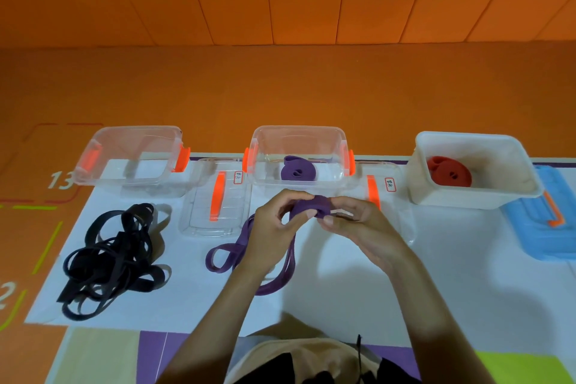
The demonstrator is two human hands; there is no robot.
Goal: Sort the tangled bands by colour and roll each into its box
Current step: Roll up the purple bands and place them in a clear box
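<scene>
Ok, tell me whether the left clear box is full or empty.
Empty: the left clear box holds no band; the black bands lie tangled on the mat before it.

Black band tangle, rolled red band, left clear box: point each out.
Black band tangle (pixel 120 243), head view, knotted middle.
Rolled red band (pixel 450 173), head view, coil's flat face.
Left clear box (pixel 140 188), head view, near wall.

The white mat (pixel 343 296) bears two clear orange-latched plastic boxes (pixel 134 162) (pixel 299 140) and a white plastic tub (pixel 514 184) beyond my right hand (pixel 358 221), with tangled black rubber bands (pixel 115 259) left of my left hand (pixel 271 231).
</scene>
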